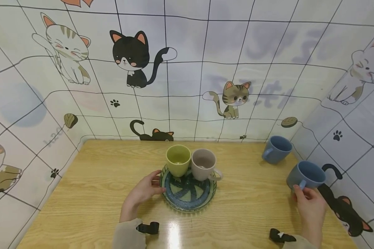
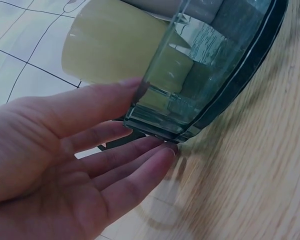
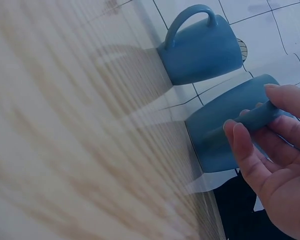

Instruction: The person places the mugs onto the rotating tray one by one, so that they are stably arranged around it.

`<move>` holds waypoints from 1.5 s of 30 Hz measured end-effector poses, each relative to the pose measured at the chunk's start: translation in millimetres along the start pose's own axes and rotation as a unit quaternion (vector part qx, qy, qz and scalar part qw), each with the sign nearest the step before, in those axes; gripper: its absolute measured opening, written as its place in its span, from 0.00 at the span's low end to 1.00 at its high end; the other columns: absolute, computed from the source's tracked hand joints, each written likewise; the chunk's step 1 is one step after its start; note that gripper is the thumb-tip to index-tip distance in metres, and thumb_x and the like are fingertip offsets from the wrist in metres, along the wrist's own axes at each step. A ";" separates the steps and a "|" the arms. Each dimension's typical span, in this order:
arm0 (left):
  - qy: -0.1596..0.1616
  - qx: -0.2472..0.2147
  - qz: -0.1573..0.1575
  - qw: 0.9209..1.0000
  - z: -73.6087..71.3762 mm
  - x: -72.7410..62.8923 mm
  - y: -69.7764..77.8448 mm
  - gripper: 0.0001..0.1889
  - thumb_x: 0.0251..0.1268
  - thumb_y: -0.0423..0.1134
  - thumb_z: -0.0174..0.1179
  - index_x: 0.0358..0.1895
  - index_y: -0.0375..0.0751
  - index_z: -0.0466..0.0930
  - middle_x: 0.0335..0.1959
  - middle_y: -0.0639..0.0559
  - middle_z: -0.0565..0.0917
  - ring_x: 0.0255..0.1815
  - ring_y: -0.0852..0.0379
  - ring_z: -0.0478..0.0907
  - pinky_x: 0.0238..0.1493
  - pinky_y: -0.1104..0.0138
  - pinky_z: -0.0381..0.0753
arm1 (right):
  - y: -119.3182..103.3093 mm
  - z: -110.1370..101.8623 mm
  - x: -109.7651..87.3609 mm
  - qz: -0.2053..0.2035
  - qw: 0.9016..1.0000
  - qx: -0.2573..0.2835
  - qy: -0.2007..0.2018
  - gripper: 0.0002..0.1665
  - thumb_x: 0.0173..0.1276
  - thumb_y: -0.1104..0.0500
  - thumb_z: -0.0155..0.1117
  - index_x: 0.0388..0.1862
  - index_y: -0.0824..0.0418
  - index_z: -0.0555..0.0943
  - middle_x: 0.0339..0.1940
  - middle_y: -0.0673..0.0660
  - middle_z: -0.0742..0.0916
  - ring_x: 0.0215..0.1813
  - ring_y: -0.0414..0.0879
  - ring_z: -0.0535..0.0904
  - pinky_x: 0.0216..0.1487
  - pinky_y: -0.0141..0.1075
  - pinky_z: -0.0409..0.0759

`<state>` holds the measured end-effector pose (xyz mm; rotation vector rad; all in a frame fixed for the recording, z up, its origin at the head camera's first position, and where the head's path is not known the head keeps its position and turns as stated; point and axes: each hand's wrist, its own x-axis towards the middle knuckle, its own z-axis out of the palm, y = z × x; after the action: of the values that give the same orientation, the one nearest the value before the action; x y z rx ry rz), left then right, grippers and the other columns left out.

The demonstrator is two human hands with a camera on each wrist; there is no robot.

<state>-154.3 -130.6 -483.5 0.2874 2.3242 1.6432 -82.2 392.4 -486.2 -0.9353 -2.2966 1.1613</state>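
A round glass plate [image 1: 187, 205] with a raised rim and a blue-green pattern bears a yellow-green cup [image 1: 178, 160] and a pale pinkish-grey mug [image 1: 203, 164], both upright. My left hand [image 1: 144, 188] holds the plate's left edge, thumb at the rim and fingers along the outer side. In the left wrist view the fingertips [image 2: 162, 155] touch the low edge of the glass. Far to the right, my right hand [image 1: 311, 204] pinches the handle of the nearer blue mug [image 1: 308, 174]. Thumb and fingers close round that handle [image 3: 257, 116] in the right wrist view.
A second blue mug [image 1: 277, 149] stands behind the held one, close to the right wall, its handle toward the left front. The wooden table [image 1: 243, 207] meets cat-patterned sheets [image 1: 187, 76] at the back and both sides.
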 end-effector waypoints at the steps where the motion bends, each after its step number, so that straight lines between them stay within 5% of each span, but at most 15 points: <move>1: 0.001 -0.002 -0.001 1.000 0.2 0.0 -0.2 0.40 0.59 0.27 0.67 0.73 0.27 0.56 0.61 0.30 0.72 0.60 0.35 0.73 0.57 0.49 0.76 | -0.2 0.3 0.1 0.003 1.000 0.005 -0.002 0.30 0.71 0.44 0.59 0.49 0.72 0.80 0.15 0.32 0.80 0.23 0.19 0.69 0.29 0.24 0.66; 7: 0.007 -0.001 -0.001 1.000 1.2 -0.6 0.7 0.37 0.61 0.27 0.65 0.72 0.27 0.57 0.61 0.30 0.73 0.60 0.35 0.73 0.56 0.50 0.77 | -0.3 1.7 2.4 0.025 1.000 0.013 -0.006 0.31 0.69 0.45 0.60 0.53 0.72 0.80 0.15 0.23 0.74 0.26 0.19 0.69 0.35 0.23 0.65; 17: 0.025 0.003 0.005 1.000 0.9 -2.3 2.1 0.30 0.66 0.28 0.61 0.70 0.26 0.62 0.57 0.30 0.76 0.57 0.35 0.75 0.54 0.50 0.78 | -0.4 1.2 2.7 0.071 0.997 0.021 0.037 0.30 0.65 0.48 0.63 0.54 0.71 0.81 0.12 0.23 0.72 0.30 0.28 0.68 0.39 0.28 0.65; 24: 0.055 0.029 -0.008 0.998 2.0 -0.2 3.6 0.25 0.69 0.29 0.58 0.67 0.29 0.67 0.53 0.35 0.79 0.53 0.42 0.78 0.48 0.54 0.81 | -3.2 0.9 0.8 0.091 0.994 0.039 0.051 0.31 0.65 0.46 0.64 0.56 0.70 0.81 0.12 0.21 0.71 0.32 0.27 0.67 0.55 0.37 0.65; 33: 0.058 0.024 -0.008 0.998 1.8 -0.3 3.4 0.24 0.68 0.27 0.59 0.66 0.29 0.69 0.51 0.36 0.80 0.51 0.43 0.79 0.47 0.55 0.81 | -6.8 0.9 -3.4 0.082 0.990 0.103 0.054 0.05 0.61 0.52 0.69 0.28 0.50 0.87 0.13 0.26 0.77 0.26 0.21 0.71 0.40 0.20 0.64; 39: 0.059 0.022 -0.008 0.998 0.0 -1.4 3.4 0.23 0.66 0.27 0.61 0.63 0.28 0.71 0.48 0.38 0.81 0.49 0.46 0.79 0.47 0.56 0.81 | -17.9 16.0 -9.9 0.049 0.977 0.197 0.060 0.03 0.59 0.60 0.71 0.27 0.58 0.88 0.14 0.31 0.81 0.19 0.25 0.78 0.30 0.16 0.70; 45: 0.069 0.030 -0.003 0.997 -1.2 -3.1 2.3 0.19 0.67 0.28 0.60 0.60 0.28 0.73 0.46 0.41 0.82 0.47 0.47 0.80 0.45 0.55 0.81 | -33.8 28.8 -17.8 0.033 0.961 0.273 0.041 0.12 0.58 0.67 0.71 0.21 0.51 0.85 0.16 0.37 0.83 0.19 0.31 0.81 0.25 0.19 0.76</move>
<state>-151.8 -131.9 -480.6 0.1838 2.4762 1.6390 -100.3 349.3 -476.0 -0.8250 -1.7398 1.6323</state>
